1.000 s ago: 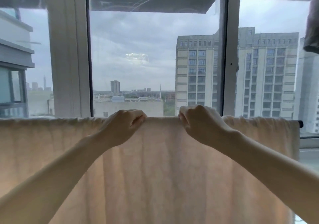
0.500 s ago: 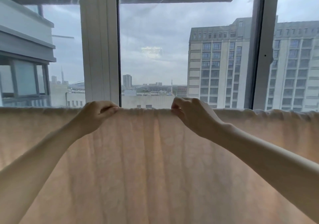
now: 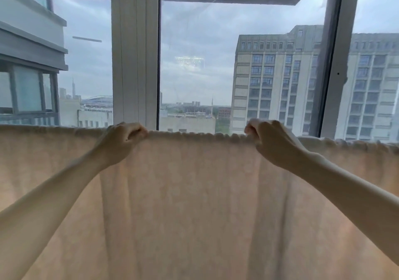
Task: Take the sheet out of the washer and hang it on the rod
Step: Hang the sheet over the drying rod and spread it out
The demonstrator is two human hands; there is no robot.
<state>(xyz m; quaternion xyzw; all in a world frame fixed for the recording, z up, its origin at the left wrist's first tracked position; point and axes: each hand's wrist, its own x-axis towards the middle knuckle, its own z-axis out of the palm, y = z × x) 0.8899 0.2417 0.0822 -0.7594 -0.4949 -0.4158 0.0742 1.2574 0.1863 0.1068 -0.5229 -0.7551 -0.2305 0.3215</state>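
the sheet [image 3: 194,204] hangs across the whole width of the view, draped over the rod, which is hidden under the fold along the top edge. it is a pale cream-peach cloth, thin enough that daylight from the window [image 3: 194,63] glows through it, with soft vertical creases running down and a slightly bunched, rippled line where it bends over the rod.

the left hand [image 3: 121,141] grips that top fold left of centre, fingers curled closed on the fabric. the right hand [image 3: 272,141] does the same well to the right, fingers pinched shut on the fold, and the stretch between the two hands looks drawn fairly taut.

it should handle as a soft, limp, fairly light thing (maybe a little heavier if damp, which cannot be told here). it will slide along the rod readily and gather into wrinkles if pushed, so the best hold is right at the top fold, hands apart, easing the cloth outward to spread it. the hanging looks nearly done; what seems left is evening out the bunched edge.
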